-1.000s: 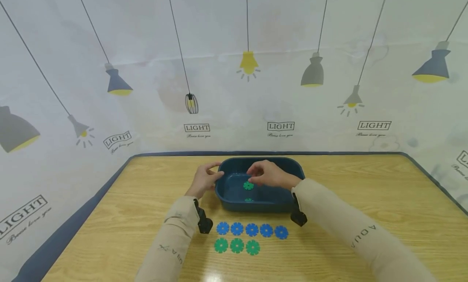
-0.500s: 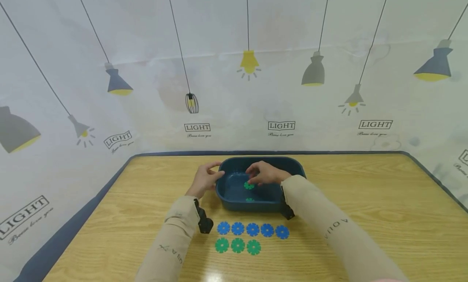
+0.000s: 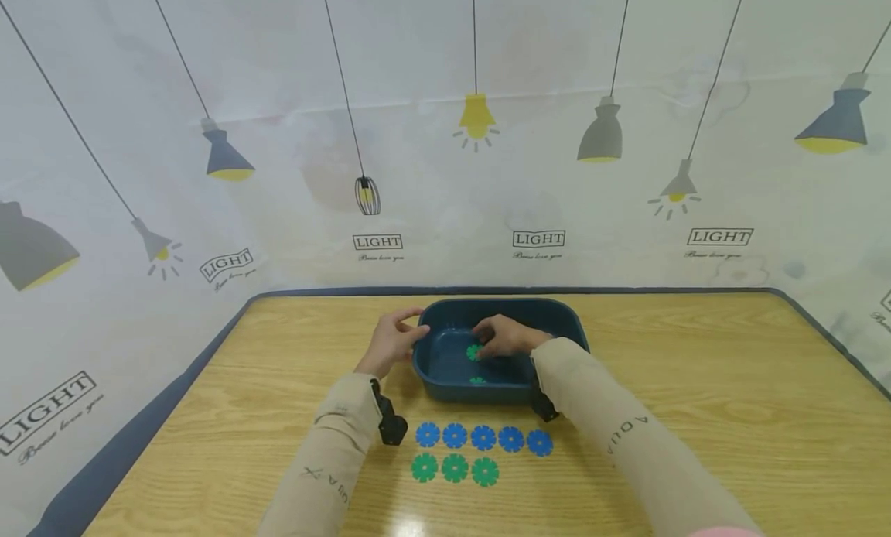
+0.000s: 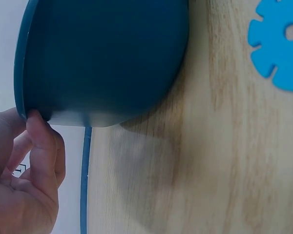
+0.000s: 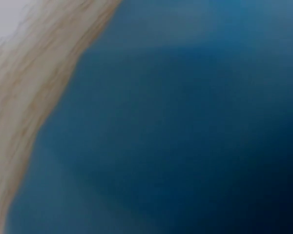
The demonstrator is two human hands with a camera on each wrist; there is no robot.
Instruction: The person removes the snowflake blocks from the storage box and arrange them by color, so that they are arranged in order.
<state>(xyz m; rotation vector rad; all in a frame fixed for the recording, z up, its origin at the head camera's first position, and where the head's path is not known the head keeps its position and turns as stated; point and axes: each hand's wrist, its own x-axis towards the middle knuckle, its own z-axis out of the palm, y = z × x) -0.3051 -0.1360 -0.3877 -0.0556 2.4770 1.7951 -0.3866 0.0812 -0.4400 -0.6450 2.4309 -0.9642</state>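
Observation:
My left hand [image 3: 391, 342] grips the left rim of a dark blue plastic basin [image 3: 466, 394], thumb on the inside edge. In the left wrist view that hand [image 4: 27, 170] pinches the rim of the basin [image 4: 107, 58]. My right hand [image 3: 511, 337] reaches down inside the basin, fingers bent, thumb against a green notched disc [image 3: 473, 353] on its floor. Whether the fingers pinch this disc is too small to tell. Another green disc [image 3: 477, 380] shows partly above the basin's near rim. Blue blur from the basin [image 5: 176, 122] fills most of the right wrist view.
In front of the basin, several blue notched discs [image 3: 483, 438] lie in a row on the wooden table [image 3: 334, 320]. Nearer to me is a row of three green discs [image 3: 455, 468]. A lamp-printed cloth [image 3: 445, 158] hangs behind the table.
My right hand has come lower, from above the green disc to where the thumb meets it, and its forearm has swung left. The left hand still grips the rim.

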